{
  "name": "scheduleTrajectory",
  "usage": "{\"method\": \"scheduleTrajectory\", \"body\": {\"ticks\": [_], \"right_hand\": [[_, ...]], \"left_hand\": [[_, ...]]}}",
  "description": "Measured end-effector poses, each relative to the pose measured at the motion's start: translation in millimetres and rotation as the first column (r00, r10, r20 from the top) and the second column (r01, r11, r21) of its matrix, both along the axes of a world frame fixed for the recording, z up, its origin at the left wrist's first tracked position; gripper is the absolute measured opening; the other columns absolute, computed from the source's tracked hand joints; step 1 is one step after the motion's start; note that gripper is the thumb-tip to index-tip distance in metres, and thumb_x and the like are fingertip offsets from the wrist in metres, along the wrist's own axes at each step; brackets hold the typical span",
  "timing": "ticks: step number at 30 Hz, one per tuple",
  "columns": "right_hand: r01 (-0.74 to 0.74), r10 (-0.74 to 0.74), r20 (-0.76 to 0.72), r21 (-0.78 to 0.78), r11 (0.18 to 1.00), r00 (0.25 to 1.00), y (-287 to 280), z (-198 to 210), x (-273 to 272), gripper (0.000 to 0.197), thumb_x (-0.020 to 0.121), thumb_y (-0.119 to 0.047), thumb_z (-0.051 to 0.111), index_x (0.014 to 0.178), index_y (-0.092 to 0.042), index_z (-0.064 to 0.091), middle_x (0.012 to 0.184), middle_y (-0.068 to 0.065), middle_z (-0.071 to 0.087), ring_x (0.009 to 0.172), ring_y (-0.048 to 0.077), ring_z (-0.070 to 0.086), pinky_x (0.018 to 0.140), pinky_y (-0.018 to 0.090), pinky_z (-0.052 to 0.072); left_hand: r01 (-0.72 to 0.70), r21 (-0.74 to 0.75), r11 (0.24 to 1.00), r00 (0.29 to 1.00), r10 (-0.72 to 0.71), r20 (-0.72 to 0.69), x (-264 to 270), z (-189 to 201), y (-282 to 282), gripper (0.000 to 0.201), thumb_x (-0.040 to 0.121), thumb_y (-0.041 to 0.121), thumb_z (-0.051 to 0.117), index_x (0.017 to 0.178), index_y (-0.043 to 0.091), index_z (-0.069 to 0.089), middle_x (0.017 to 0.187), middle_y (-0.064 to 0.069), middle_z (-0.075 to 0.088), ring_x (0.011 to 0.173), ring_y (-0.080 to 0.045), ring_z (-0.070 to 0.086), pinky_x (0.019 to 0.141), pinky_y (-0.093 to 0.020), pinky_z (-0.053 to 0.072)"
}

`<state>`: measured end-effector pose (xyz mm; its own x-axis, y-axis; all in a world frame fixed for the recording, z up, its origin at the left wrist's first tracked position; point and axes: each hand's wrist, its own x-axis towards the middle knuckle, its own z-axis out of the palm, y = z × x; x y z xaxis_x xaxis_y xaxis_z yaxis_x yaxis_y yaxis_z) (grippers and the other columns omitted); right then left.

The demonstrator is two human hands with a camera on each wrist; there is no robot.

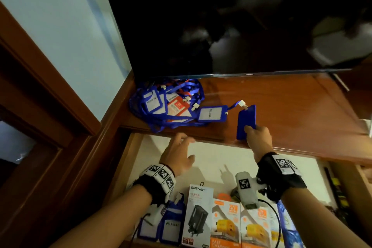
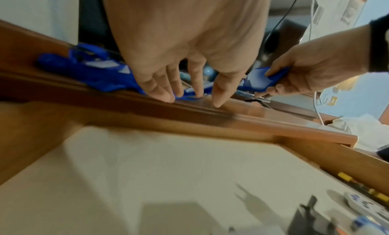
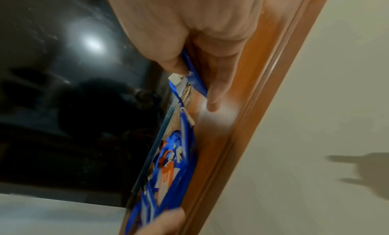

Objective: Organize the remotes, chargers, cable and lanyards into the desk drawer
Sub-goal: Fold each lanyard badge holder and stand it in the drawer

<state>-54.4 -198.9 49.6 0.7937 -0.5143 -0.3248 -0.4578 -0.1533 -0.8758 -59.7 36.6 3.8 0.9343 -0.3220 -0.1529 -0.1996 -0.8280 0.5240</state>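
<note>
A tangle of blue lanyards (image 1: 169, 104) with badge holders lies on the desk top (image 1: 281, 110) at its left end, under the dark screen. My right hand (image 1: 257, 137) pinches a blue badge holder (image 1: 246, 122) at the desk's front edge; its strap still runs back into the pile. The same holder (image 2: 261, 79) shows in the left wrist view, and edge-on as a blue badge holder (image 3: 194, 75) in the right wrist view. My left hand (image 1: 179, 153) hovers open over the open drawer (image 1: 211, 161), fingers spread near the pile, holding nothing.
Inside the drawer's front lie two blue badge holders (image 1: 161, 225), a black-charger box (image 1: 198, 215) and two orange charger boxes (image 1: 241, 227). A large dark screen (image 1: 221, 16) stands behind the desk. A wooden door frame (image 1: 40, 90) is at left.
</note>
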Motion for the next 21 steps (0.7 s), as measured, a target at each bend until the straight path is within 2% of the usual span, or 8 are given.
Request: {"method": "scheduleTrajectory", "body": {"ticks": [3, 7, 10, 14, 17, 19, 21], "right_hand": [[-0.012, 0.011, 0.041, 0.042, 0.999, 0.999, -5.6, 12.5, 1.9, 0.013, 0.087, -0.008, 0.047, 0.087, -0.003, 0.059, 0.094, 0.023, 0.067, 0.073, 0.034, 0.065, 0.073, 0.049, 0.056], [-0.04, 0.026, 0.121, 0.117, 0.992, 0.992, -14.7, 43.6, 1.3, 0.019, 0.093, -0.008, 0.047, 0.107, 0.0, 0.056, 0.095, 0.023, 0.066, 0.071, 0.036, 0.066, 0.066, 0.043, 0.058], [-0.041, 0.003, 0.229, 0.162, 0.986, 0.974, -23.8, 74.4, -6.3, 0.015, 0.097, -0.011, 0.046, 0.11, -0.006, 0.051, 0.091, 0.018, 0.065, 0.079, 0.038, 0.066, 0.074, 0.046, 0.058], [-0.031, -0.047, 0.382, 0.197, 0.98, 0.923, -36.9, 107.1, -24.8, 0.017, 0.099, -0.016, 0.045, 0.114, -0.012, 0.05, 0.097, 0.016, 0.064, 0.079, 0.033, 0.066, 0.075, 0.042, 0.058], [0.017, -0.119, 0.477, 0.212, 0.977, 0.871, -47.6, 122.1, -39.2, 0.018, 0.099, -0.019, 0.045, 0.113, -0.014, 0.054, 0.101, 0.018, 0.066, 0.082, 0.035, 0.067, 0.075, 0.039, 0.059], [0.037, -0.152, 0.522, 0.224, 0.974, 0.839, -50.5, 125.8, -46.4, 0.02, 0.099, -0.018, 0.044, 0.114, -0.013, 0.056, 0.103, 0.018, 0.066, 0.083, 0.035, 0.068, 0.073, 0.037, 0.06], [0.053, -0.178, 0.539, 0.239, 0.97, 0.823, -53.4, 124.7, -54.7, 0.02, 0.099, -0.017, 0.044, 0.113, -0.012, 0.057, 0.104, 0.018, 0.065, 0.082, 0.035, 0.068, 0.075, 0.039, 0.059]], "left_hand": [[0.045, 0.036, 0.998, 0.995, -0.048, 0.084, 19.1, 16.2, -24.2, 0.06, 0.084, 0.027, 0.064, 0.138, 0.031, 0.035, 0.152, 0.002, 0.014, 0.138, -0.022, 0.02, 0.108, -0.039, 0.035], [0.125, 0.176, 0.976, 0.992, -0.118, -0.053, 41.2, 17.9, -51.6, 0.075, 0.084, 0.026, 0.063, 0.144, 0.04, 0.021, 0.158, 0.004, -0.003, 0.144, -0.026, 0.005, 0.11, -0.047, 0.03], [0.2, 0.277, 0.94, 0.977, -0.168, -0.134, 50.5, 12.6, -66.6, 0.081, 0.083, 0.028, 0.061, 0.147, 0.041, 0.013, 0.159, 0.003, -0.006, 0.145, -0.026, 0.003, 0.11, -0.048, 0.025], [0.257, 0.407, 0.876, 0.964, -0.205, -0.168, 57.6, 0.5, -75.0, 0.081, 0.087, 0.04, 0.055, 0.147, 0.043, 0.002, 0.159, 0.003, -0.012, 0.145, -0.029, -0.001, 0.112, -0.05, 0.021], [0.237, 0.463, 0.854, 0.972, -0.211, -0.107, 61.7, -4.2, -78.6, 0.075, 0.089, 0.051, 0.046, 0.147, 0.044, -0.002, 0.159, 0.004, -0.011, 0.145, -0.03, 0.0, 0.113, -0.052, 0.015], [0.187, 0.469, 0.863, 0.982, -0.165, -0.089, 64.3, -4.8, -75.6, 0.074, 0.09, 0.056, 0.042, 0.148, 0.042, -0.002, 0.159, 0.004, -0.011, 0.145, -0.03, 0.001, 0.112, -0.053, 0.014], [0.154, 0.466, 0.871, 0.988, -0.121, -0.1, 69.6, -4.0, -76.5, 0.073, 0.09, 0.058, 0.039, 0.148, 0.04, -0.002, 0.159, 0.003, -0.011, 0.145, -0.03, 0.0, 0.113, -0.053, 0.013]]}}
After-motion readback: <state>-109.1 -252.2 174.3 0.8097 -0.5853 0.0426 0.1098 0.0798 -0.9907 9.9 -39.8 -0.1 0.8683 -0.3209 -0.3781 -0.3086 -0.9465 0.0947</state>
